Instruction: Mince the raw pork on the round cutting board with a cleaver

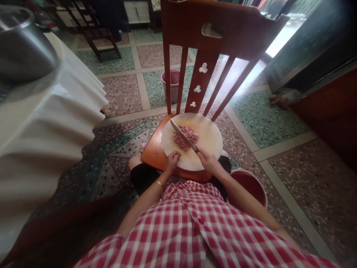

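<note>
A kitchen knife (180, 134) is in my right hand (209, 161), which is closed round its handle. Its blade points to the far left and lies across a pile of minced meat (192, 133). The meat is on a round, pale chopping board (210, 139), set on the seat of a wooden chair (156, 147). At the board's near left edge rests my left hand (173, 160), its fingers curled in. Whether those fingers grip the rim or something small cannot be made out.
The chair's slatted backrest (220, 22) rises behind the board. To the left stands a cloth-covered table (69, 100) with a large metal pot (25, 48). A red-lined bucket (248, 188) is by my right leg; a bin (174, 87) stands beyond the chair.
</note>
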A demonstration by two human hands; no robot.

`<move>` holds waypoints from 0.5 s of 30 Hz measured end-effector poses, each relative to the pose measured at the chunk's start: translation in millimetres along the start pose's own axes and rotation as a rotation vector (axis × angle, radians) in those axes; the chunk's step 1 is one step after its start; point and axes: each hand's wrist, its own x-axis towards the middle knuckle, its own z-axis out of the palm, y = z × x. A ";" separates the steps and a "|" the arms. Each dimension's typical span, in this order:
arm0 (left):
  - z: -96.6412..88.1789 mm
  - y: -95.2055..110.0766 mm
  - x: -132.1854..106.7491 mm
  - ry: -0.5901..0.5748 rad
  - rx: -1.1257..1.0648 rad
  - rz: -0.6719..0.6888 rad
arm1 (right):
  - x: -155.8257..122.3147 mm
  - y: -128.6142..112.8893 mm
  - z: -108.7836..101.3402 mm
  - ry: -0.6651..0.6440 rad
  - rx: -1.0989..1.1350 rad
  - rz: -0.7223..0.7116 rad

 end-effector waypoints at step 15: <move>-0.2 3.8 -0.1 -0.003 0.033 -0.007 | 7.5 -1.4 -16.6 0.202 0.069 -0.068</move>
